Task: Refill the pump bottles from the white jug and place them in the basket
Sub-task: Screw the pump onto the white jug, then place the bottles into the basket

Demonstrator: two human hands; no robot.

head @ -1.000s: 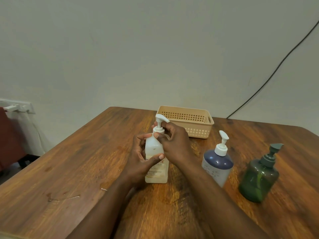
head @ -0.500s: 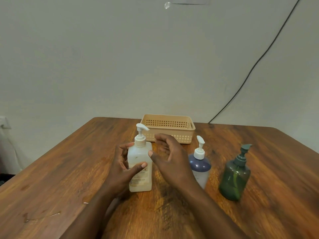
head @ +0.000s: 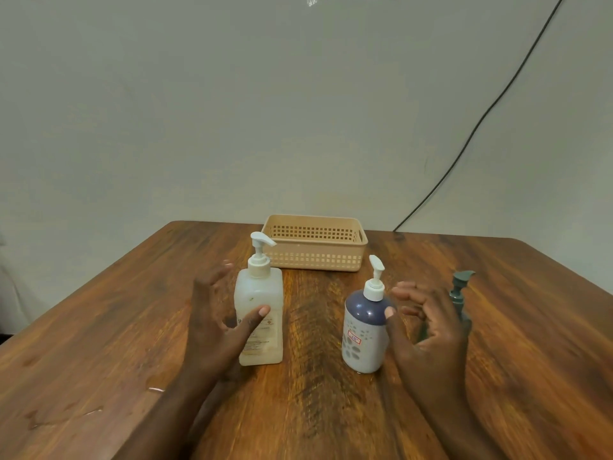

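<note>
**Inspector:** Left hand (head: 215,323) sits at centre-left of the frame, fingers (head: 257,315) spread, holding nothing. Its thumb lies across the front of the clear square pump bottle (head: 260,313); contact cannot be confirmed. Right hand (head: 428,333) is at centre-right, likewise spread and empty, thumb tip at the shoulder of the blue-topped pump bottle (head: 365,336).

**Assistant:** And the remaining items?

**Inspector:** The green pump bottle (head: 461,293) stands behind the right hand, mostly hidden. The beige basket (head: 315,257) stands at the far edge of the table (head: 99,327), upper centre, and looks empty. All three bottles stand upright outside it, pumps fitted. The white jug is not in view.

**Assistant:** Risks from here?

**Inspector:** In my judgement, three. The right hand is wedged between the blue-topped and green bottles; a careless swing could topple either one. A wet smear at the lower left of the table suggests moisture, so a one-handed hold on a smooth bottle may slip. The clear bottle looks nearly empty and light, so a nudge from the thumb could tip it.
</note>
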